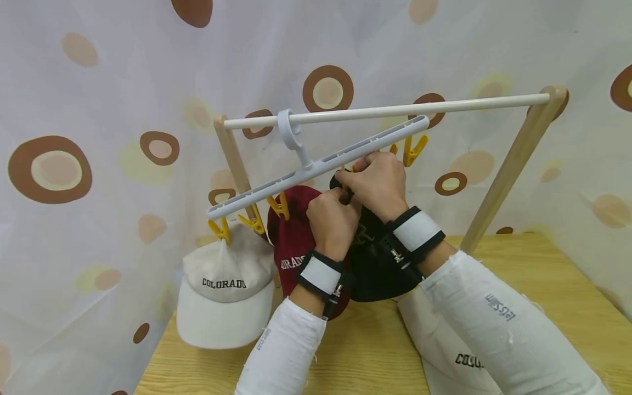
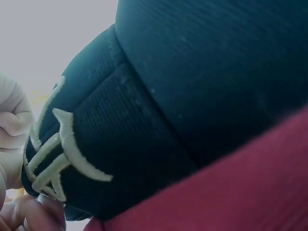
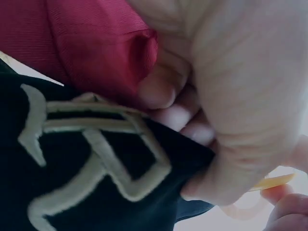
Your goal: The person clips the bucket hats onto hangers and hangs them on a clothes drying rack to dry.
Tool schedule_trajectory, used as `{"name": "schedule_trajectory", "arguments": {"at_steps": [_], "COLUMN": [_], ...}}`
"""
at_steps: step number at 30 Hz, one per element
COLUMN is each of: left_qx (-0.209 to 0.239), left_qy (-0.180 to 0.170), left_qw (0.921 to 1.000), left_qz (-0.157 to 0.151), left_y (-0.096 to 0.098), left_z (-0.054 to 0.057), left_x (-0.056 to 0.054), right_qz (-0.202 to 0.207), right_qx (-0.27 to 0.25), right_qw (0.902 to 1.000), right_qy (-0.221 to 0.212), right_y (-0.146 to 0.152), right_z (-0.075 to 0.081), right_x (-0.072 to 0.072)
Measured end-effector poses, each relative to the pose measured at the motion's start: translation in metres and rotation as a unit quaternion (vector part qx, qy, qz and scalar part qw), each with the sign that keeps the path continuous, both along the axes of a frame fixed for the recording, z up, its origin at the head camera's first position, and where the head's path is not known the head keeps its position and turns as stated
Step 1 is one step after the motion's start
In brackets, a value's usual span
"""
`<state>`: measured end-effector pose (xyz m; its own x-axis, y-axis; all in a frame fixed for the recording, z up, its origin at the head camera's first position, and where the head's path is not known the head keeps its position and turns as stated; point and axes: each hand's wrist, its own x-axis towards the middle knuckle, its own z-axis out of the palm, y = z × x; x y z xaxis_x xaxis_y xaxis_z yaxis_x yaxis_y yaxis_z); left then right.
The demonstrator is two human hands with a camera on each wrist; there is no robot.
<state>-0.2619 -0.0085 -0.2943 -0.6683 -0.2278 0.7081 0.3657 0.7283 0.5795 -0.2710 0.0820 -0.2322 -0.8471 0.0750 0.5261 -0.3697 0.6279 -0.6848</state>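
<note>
A black cap [image 1: 377, 280] with a raised light emblem [image 3: 103, 159] hangs low under the sloping white hanger [image 1: 367, 147]. My left hand [image 1: 332, 222] pinches the gathered cloth of its crown. Just above and to the right, my right hand [image 1: 379, 184] pinches a yellow clip [image 1: 344, 176] on the hanger, its fingers close to the left hand's. Beside the left hand hangs a dark red cap [image 1: 291, 241], held by a yellow clip [image 1: 279, 207]. The black cap's top edge is partly hidden behind my fingers.
The hanger hooks over a white rod [image 1: 375, 112] on wooden posts [image 1: 513, 170]. At its lower left end hangs a white cap [image 1: 224, 274]. A spare yellow clip [image 1: 413, 152] dangles at the right end. Another light cap [image 1: 429, 340] lies on the wooden table [image 1: 370, 356], partly under my right sleeve.
</note>
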Motion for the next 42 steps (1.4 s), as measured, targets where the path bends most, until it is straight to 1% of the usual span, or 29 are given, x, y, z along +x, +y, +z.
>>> {"name": "schedule_trajectory", "arguments": {"at_steps": [6, 11, 15, 19, 24, 28, 33, 36, 39, 42], "left_qx": [0.008, 0.016, 0.029, 0.038, 0.036, 0.028, 0.033, 0.045, 0.052, 0.047], "left_qy": [-0.008, -0.023, -0.041, -0.061, -0.096, -0.114, -0.124, -0.133, -0.138, -0.133], "left_qw": [0.9999, 0.9996, 0.9986, 0.9973, 0.9947, 0.9930, 0.9914, 0.9896, 0.9882, 0.9886], "left_qz": [-0.001, -0.008, -0.014, -0.018, -0.013, -0.017, -0.024, -0.032, -0.041, -0.051], "left_y": [-0.003, -0.006, -0.008, -0.009, -0.007, -0.006, -0.003, -0.003, -0.003, -0.001], "left_z": [0.003, 0.003, 0.000, -0.002, -0.004, -0.006, -0.013, -0.018, -0.022, -0.027], "left_x": [0.003, 0.003, 0.003, 0.004, 0.006, 0.009, 0.017, 0.023, 0.028, 0.031], "right_qz": [0.008, 0.015, 0.020, 0.025, 0.042, 0.062, 0.082, 0.089, 0.096, 0.107], "right_qx": [0.000, 0.015, 0.026, 0.020, 0.013, 0.015, 0.021, 0.025, 0.021, 0.013], "right_qw": [1.0000, 0.9998, 0.9994, 0.9993, 0.9984, 0.9966, 0.9935, 0.9926, 0.9919, 0.9905], "right_qy": [0.001, -0.005, -0.012, -0.022, -0.034, -0.051, -0.076, -0.078, -0.080, -0.085], "right_y": [-0.001, -0.001, -0.001, 0.000, 0.004, 0.009, 0.018, 0.027, 0.039, 0.053], "right_z": [0.000, -0.003, -0.006, -0.010, -0.013, -0.014, -0.016, -0.017, -0.016, -0.013], "right_x": [-0.001, -0.003, -0.003, -0.004, -0.003, -0.002, 0.004, 0.010, 0.018, 0.031]}}
